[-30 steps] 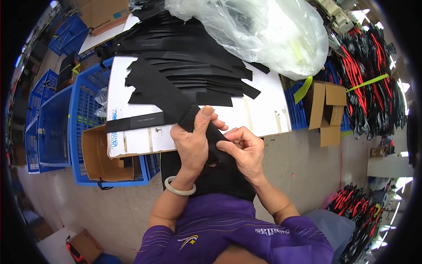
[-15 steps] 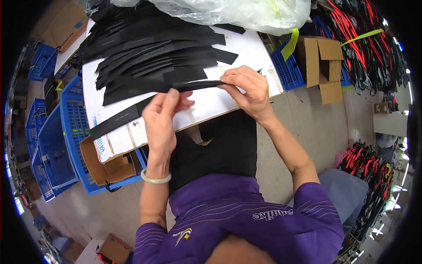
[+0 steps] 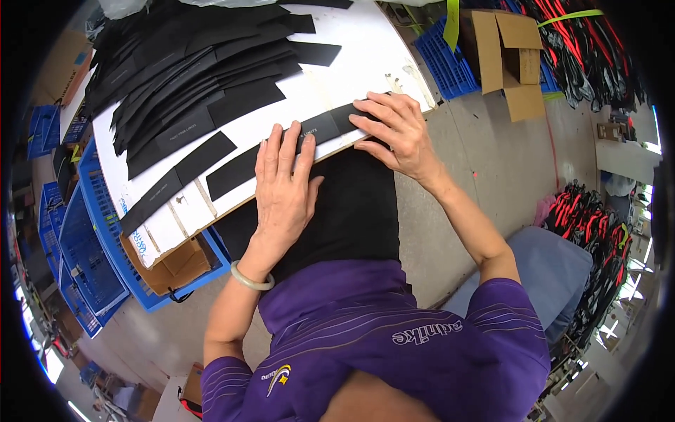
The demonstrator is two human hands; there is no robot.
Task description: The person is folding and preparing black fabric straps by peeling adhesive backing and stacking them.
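A black fabric strip [image 3: 320, 129] with small pale print lies along the near edge of the white board [image 3: 351, 84]. My left hand [image 3: 285, 169] rests on its middle, fingers stretched out flat. Over the strip's right end, my right hand [image 3: 399, 137] is spread with the fingertips pressing down on it. Another single black strip [image 3: 179, 176] lies slanted to the left of my left hand. Beyond it spreads a pile of overlapping black strips [image 3: 204, 91], some with pale print.
Blue plastic crates [image 3: 95, 197] stand at the left, one holding an open cardboard box [image 3: 172, 267] under the board's corner. Beyond the board's right side are a blue crate [image 3: 443, 60] and another open carton [image 3: 510, 63]. Black-and-red bundles [image 3: 590, 260] stand at right.
The strip that was pinched and folded between both hands now lies flat on the board's near edge. Both hands have gone from pinching to lying spread on it. The view has shifted.
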